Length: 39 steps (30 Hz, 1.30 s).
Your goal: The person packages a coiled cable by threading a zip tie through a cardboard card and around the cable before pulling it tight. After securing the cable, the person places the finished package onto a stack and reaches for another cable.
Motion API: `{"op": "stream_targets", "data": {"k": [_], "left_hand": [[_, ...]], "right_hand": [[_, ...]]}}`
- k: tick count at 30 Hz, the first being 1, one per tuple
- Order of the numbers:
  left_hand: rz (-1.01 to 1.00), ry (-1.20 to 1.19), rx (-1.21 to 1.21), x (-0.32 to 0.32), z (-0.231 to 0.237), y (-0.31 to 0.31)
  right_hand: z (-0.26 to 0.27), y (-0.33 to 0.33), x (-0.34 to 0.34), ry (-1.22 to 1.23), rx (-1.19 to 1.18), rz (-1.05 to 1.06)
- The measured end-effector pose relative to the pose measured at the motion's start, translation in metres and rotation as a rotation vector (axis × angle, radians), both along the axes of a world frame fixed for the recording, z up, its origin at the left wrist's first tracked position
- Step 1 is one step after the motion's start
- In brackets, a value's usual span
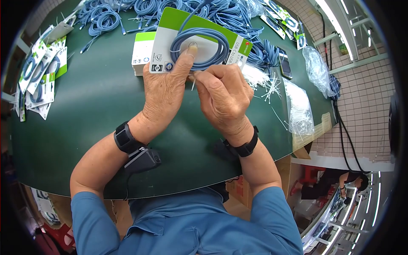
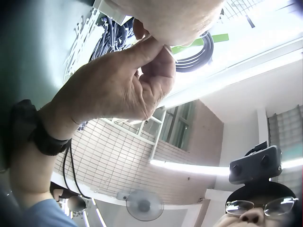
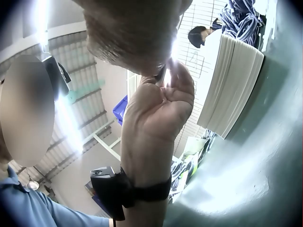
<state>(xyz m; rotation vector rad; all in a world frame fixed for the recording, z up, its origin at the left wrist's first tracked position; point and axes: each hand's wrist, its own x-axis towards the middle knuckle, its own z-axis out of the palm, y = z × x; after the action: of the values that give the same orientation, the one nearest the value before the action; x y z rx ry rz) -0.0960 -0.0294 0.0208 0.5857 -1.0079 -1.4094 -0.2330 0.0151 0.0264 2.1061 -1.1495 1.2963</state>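
Observation:
In the head view a green and white printed card [image 1: 165,35] carries a coiled blue-grey cable [image 1: 224,46]. The left hand [image 1: 165,89] grips the card's lower left part, its thumb pressed over the coil. At the card's lower edge, the right hand [image 1: 225,93] pinches a thin white tie [image 1: 193,85] between thumb and curled fingers. Both hands nearly meet there. In the left wrist view the right hand [image 2: 118,82] is bent beside the coil [image 2: 201,56]. The right wrist view shows the left hand [image 3: 154,113]; the fingers behind the card are hidden in the head view.
A stack of cards [image 1: 141,51] stands behind the left hand. Loose cable coils [image 1: 102,19] cover the far side. White ties [image 1: 255,76], a phone [image 1: 285,63] and a plastic bag of ties [image 1: 299,108] lie right. Packed cards [image 1: 40,80] are piled left on the green table [image 1: 85,123].

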Motion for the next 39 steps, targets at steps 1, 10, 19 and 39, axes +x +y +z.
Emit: {"op": "stream_targets", "data": {"k": [1, 10, 19, 39], "left_hand": [[-0.002, -0.014, 0.005, 0.0, 0.0, 0.001], [-0.003, -0.027, 0.033, -0.001, -0.004, 0.002], [0.0, -0.071, 0.082, -0.001, 0.003, 0.006], [-0.088, -0.108, -0.007, 0.004, 0.002, 0.0]], "right_hand": [[0.001, 0.0, 0.001, -0.016, 0.007, -0.01], [0.004, 0.001, 0.002, -0.031, 0.11, -0.035], [0.005, 0.003, -0.006, -0.064, 0.191, 0.061], [0.002, 0.003, -0.011, -0.104, 0.065, 0.044]]}}
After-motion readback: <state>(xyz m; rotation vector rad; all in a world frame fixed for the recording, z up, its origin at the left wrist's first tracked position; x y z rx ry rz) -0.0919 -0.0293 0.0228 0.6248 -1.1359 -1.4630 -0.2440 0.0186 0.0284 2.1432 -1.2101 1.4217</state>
